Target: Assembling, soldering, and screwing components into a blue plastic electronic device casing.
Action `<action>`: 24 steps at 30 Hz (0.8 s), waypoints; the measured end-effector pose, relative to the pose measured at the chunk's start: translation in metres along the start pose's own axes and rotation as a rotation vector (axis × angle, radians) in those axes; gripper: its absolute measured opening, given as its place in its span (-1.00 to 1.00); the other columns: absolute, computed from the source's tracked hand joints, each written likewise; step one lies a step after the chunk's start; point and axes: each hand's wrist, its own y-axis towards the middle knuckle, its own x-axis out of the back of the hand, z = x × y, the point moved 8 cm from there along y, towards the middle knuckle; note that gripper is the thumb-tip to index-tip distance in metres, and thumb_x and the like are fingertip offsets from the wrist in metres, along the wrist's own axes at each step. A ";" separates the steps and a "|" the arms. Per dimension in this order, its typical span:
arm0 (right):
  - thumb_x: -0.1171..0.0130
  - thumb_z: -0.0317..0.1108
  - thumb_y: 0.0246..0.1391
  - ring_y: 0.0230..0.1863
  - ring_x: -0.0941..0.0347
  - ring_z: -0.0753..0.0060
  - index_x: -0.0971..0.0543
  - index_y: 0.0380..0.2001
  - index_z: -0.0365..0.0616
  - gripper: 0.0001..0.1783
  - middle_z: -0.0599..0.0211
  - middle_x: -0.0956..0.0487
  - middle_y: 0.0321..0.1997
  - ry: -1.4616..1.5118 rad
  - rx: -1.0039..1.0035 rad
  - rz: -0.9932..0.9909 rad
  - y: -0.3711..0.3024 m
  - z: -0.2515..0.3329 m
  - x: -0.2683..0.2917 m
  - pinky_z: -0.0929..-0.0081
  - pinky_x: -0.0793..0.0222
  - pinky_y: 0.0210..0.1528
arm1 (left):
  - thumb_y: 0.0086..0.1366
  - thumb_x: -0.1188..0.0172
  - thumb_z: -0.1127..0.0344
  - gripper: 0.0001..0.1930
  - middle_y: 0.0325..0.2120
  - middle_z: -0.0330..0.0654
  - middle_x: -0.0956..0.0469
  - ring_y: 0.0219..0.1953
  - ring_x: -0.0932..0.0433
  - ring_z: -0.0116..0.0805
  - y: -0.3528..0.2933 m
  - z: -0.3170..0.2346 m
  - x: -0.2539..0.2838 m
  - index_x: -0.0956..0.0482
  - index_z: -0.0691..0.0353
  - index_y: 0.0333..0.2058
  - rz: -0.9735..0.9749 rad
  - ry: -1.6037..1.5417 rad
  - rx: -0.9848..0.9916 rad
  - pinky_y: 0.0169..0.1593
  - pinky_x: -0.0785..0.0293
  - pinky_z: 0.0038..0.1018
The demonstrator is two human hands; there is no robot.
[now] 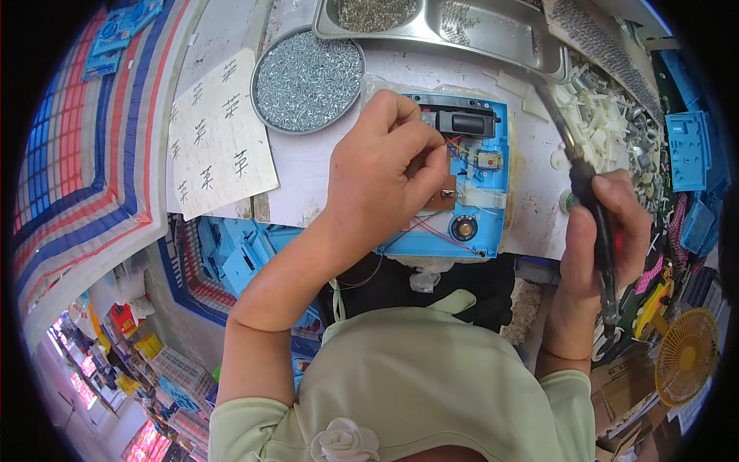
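In my right hand is a soldering iron with a black handle, its metal shaft slanting up and to the left. The iron is held clear of the blue plastic housing. My left hand reaches over the housing's left part, thumb and fingers pinched together. Whatever they grip is hidden. Inside the housing are a brown circuit board beside my thumb, a black part at the top, thin coloured wires and a small round speaker.
A round bowl of screws stands at the back left beside a paper sheet with handwriting. Behind is a metal tray with small parts. White plastic pieces are heaped at right, near a yellow fan.
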 end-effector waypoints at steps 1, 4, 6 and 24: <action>-0.43 -0.48 0.01 -0.36 -0.38 0.36 -0.57 -0.12 -0.29 -0.64 0.21 -0.52 -0.35 0.046 -0.043 -0.034 -0.005 -0.001 -0.002 0.48 -0.28 -0.30 | 0.09 -0.36 0.46 -0.93 -0.34 -0.18 -0.44 -0.45 -0.53 -0.29 0.000 0.000 -0.001 -0.63 0.25 -0.45 0.005 0.008 0.000 -0.39 -0.49 -0.40; -0.42 -0.47 -0.01 -0.41 -0.38 0.37 -0.57 -0.16 -0.29 -0.67 0.22 -0.51 -0.42 0.054 -0.074 0.036 -0.012 -0.006 -0.004 0.47 -0.27 -0.33 | 0.08 -0.36 0.46 -0.92 -0.34 -0.17 -0.45 -0.46 -0.53 -0.27 0.001 0.000 -0.002 -0.61 0.25 -0.46 0.011 0.027 0.005 -0.40 -0.49 -0.39; -0.41 -0.45 -0.03 -0.52 -0.36 0.37 -0.57 -0.20 -0.29 -0.69 0.25 -0.50 -0.51 0.022 -0.007 0.074 -0.013 -0.006 -0.009 0.45 -0.24 -0.44 | 0.07 -0.35 0.46 -0.91 -0.35 -0.17 -0.45 -0.47 -0.52 -0.26 0.002 0.000 -0.001 -0.60 0.25 -0.46 0.004 0.032 0.009 -0.41 -0.49 -0.39; -0.45 -0.46 -0.09 -0.62 -0.31 0.28 -0.60 -0.25 -0.20 -0.70 0.32 -0.50 -0.58 -0.075 0.102 0.233 -0.014 0.002 -0.039 0.40 -0.19 -0.55 | 0.07 -0.34 0.44 -0.90 -0.34 -0.15 -0.45 -0.46 -0.53 -0.23 0.002 0.001 -0.001 -0.59 0.26 -0.45 -0.018 0.035 -0.012 -0.42 -0.49 -0.36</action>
